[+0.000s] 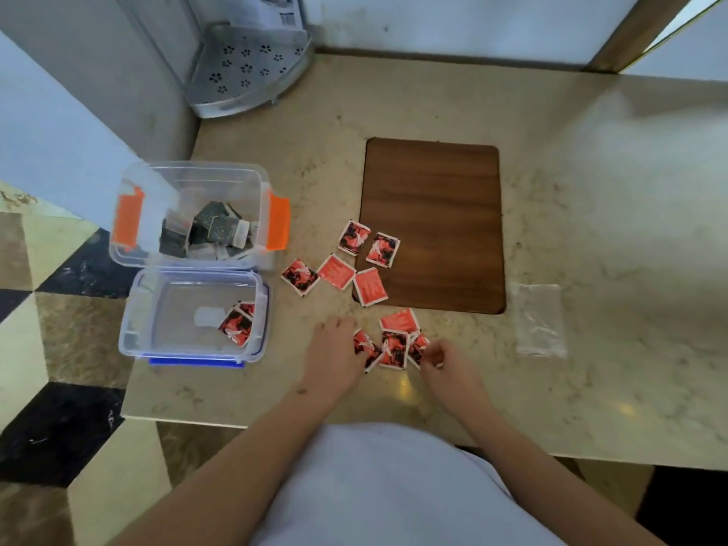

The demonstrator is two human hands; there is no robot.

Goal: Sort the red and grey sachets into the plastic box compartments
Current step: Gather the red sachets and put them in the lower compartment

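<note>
Thin, light, slippery red sachets [394,347] on table [591,230], best pinched by edges; left hand [335,350] flat, right fingers [431,354] curled, grip unclear.

home kitchen | marble counter [551,368] | corner rack [244,69] | checkered floor [51,388]

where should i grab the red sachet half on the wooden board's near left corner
Pinch the red sachet by its near-left edge, coming from the left: it lies flat, and that edge hangs off the wooden board corner, likely leaving a slight gap for fingertips.
</note>
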